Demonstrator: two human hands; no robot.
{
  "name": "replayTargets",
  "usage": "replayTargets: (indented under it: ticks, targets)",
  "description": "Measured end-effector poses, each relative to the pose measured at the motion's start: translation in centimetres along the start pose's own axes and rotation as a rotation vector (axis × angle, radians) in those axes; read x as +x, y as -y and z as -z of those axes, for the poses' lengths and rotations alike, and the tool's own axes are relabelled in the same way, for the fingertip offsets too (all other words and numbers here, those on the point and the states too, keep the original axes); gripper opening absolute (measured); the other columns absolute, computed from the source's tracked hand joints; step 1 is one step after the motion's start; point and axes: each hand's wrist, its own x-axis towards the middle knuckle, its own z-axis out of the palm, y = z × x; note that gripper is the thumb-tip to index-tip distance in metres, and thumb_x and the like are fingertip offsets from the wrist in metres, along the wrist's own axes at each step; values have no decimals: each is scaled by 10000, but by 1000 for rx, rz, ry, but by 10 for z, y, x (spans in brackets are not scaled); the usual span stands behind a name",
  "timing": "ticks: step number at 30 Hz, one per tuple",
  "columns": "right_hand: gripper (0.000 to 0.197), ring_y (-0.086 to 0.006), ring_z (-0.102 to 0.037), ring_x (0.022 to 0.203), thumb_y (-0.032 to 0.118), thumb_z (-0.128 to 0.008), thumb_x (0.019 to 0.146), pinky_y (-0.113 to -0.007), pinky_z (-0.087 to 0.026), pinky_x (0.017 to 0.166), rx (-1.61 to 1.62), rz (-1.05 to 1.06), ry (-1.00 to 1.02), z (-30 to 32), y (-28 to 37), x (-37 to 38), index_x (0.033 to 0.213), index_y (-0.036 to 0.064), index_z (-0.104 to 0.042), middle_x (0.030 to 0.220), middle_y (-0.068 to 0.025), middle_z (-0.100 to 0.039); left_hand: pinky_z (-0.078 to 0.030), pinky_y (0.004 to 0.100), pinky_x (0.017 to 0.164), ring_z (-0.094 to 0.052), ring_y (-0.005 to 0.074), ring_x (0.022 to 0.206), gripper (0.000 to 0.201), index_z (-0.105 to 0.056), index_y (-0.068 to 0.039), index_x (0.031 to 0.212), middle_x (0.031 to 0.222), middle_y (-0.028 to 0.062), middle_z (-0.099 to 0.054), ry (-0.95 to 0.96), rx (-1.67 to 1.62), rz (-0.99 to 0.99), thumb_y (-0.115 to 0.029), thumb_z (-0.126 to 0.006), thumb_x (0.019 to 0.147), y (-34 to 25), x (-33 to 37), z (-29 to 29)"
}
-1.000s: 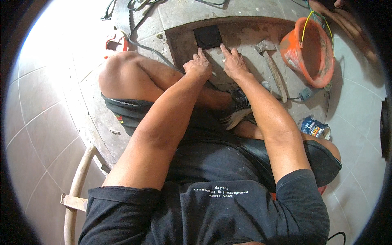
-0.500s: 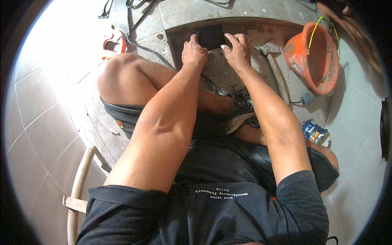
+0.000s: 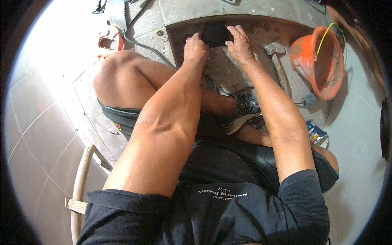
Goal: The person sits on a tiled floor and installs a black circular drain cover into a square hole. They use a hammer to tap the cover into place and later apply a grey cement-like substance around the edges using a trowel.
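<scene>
A flat black piece with a round outline [image 3: 215,33] is at the far side of a sunken, dirt-stained patch of floor. My left hand [image 3: 196,50] is at its left edge, fingers bent and closed there. From the right, my right hand [image 3: 241,44] grips its edge with the thumb low and the fingers curved over higher up. The piece is dark and shadowed, so its details and what lies beneath it are hidden. A hammer [image 3: 279,67] with a wooden handle lies right of my right hand.
An orange bucket [image 3: 300,61] with a yellow handle lies tipped at the right. A blue can [image 3: 316,134] is beside my knee. An orange-handled saw [image 3: 110,38] and a grey cable [image 3: 141,48] lie at left. A wooden frame [image 3: 83,175] is at lower left. Another person's limb [image 3: 359,34] shows at upper right.
The black piece, squarer in outline before, now looks rounder between my hands. Both hands remain at its edges, with the right fingers slightly higher. The whole view has shifted a little.
</scene>
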Motion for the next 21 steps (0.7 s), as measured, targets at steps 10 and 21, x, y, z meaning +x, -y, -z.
replayTargets:
  ticks: [10,21]
  targets:
    - [499,-398,-563,1160,21,-707,812,-470,-492,1012,-170,50,41,-4,-7,7,1292,104,-603,1228,-155,-574,-493,476,1038,-583,401,1241,483,-596,-70,1325,1267,238,-626,-17,-62,21,-122,-731,864,-3,-3,2]
    - [498,-392,-560,1175,-6,-603,890,-492,-501,1020,-307,98,154,-5,-4,4,1301,272,-646,1219,-166,-538,-489,462,1046,-584,388,1241,452,-609,-28,1312,1248,229,-642,-2,-64,0,-98,-713,878,-4,-6,6]
